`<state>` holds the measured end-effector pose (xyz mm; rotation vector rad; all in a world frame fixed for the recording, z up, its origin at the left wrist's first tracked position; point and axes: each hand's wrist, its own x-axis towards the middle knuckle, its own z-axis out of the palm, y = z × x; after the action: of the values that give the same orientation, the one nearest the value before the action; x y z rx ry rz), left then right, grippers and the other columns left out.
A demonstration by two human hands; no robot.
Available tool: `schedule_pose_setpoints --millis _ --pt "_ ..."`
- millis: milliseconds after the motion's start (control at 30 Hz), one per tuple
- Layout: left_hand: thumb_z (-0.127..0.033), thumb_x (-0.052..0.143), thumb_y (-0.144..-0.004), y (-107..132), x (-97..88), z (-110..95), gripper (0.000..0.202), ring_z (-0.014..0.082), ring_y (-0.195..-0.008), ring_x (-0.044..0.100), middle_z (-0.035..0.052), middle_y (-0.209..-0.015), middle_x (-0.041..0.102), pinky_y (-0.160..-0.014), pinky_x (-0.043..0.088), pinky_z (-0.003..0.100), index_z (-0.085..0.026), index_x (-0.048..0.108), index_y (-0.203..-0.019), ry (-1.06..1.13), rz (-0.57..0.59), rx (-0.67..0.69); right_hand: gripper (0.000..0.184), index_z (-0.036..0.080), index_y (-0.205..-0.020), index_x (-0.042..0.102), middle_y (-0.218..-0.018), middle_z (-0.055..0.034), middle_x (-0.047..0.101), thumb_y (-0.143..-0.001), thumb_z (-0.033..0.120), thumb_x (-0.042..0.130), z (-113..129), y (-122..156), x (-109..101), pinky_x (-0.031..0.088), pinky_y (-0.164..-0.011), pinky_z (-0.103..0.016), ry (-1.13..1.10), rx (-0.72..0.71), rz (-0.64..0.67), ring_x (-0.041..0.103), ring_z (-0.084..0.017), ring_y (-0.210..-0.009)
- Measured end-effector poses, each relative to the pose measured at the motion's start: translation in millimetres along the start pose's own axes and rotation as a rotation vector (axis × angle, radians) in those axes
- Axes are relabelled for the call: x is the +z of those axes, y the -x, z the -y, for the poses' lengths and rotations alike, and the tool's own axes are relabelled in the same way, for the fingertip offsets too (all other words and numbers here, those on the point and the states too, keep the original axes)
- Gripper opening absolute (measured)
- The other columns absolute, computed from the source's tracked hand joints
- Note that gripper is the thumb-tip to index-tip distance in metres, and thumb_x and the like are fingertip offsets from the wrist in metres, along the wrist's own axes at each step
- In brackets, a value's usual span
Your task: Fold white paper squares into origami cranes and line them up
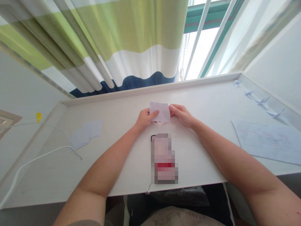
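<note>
A pale lilac paper square [160, 112] stands tilted above the white desk [58, 169], near its far side. My left hand [145, 120] grips its lower left part, with the thumb across the face of the paper. My right hand [182, 115] pinches the right edge with its fingertips. Below the hands lies a phone [164, 158], its pixelated back or case showing a red band. A stack of similar paper squares [86, 134] lies to the left of my left hand.
Several small folded paper cranes [262, 101] line the desk's far right edge, and a sheet of handwritten lined paper [266, 141] lies in front of them. A white cable [35, 163] crosses the left of the desk. A raised lip [150, 89] bounds the far edge, below a striped curtain [117, 40].
</note>
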<state>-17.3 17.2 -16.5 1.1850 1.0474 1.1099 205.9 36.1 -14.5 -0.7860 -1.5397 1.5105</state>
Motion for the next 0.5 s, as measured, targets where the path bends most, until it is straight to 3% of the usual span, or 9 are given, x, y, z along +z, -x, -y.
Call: schedule_pose_setpoints --millis 200,333,500 --pt "-0.064 0.090 -0.074 0.6 0.4 -1.2 0.054 0.0174 -0.061 0.069 0.0088 -0.072 0.076 -0.055 0.055 0.028 -0.012 0.077 -0.080 -0.027 -0.013 -0.008 0.049 0.021 -0.089 0.081 -0.087 -0.0045 0.078 -0.096 0.067 0.067 0.7 1.6 -2.2 0.054 -0.080 -0.030 0.087 0.012 0.031 0.068 -0.016 -0.082" --pt "-0.065 0.092 -0.071 1.0 0.4 -0.8 0.056 0.0154 -0.060 0.067 0.0082 -0.073 0.077 -0.054 0.056 0.027 -0.012 0.079 -0.081 -0.034 -0.027 -0.009 0.042 0.022 -0.093 0.082 -0.088 -0.0033 0.079 -0.088 0.064 0.078 3.0 1.7 -1.0 0.053 -0.075 -0.029 0.094 0.023 0.008 0.068 -0.017 -0.080" --pt "-0.066 0.091 -0.071 0.8 1.1 -1.4 0.056 0.0159 -0.060 0.067 0.0088 -0.075 0.077 -0.054 0.056 0.028 -0.012 0.079 -0.080 -0.022 -0.037 -0.007 0.047 0.023 -0.100 0.081 -0.094 -0.0055 0.081 -0.082 0.066 0.083 8.2 1.7 3.2 0.057 -0.076 -0.030 -0.001 0.036 0.020 0.072 -0.018 -0.084"
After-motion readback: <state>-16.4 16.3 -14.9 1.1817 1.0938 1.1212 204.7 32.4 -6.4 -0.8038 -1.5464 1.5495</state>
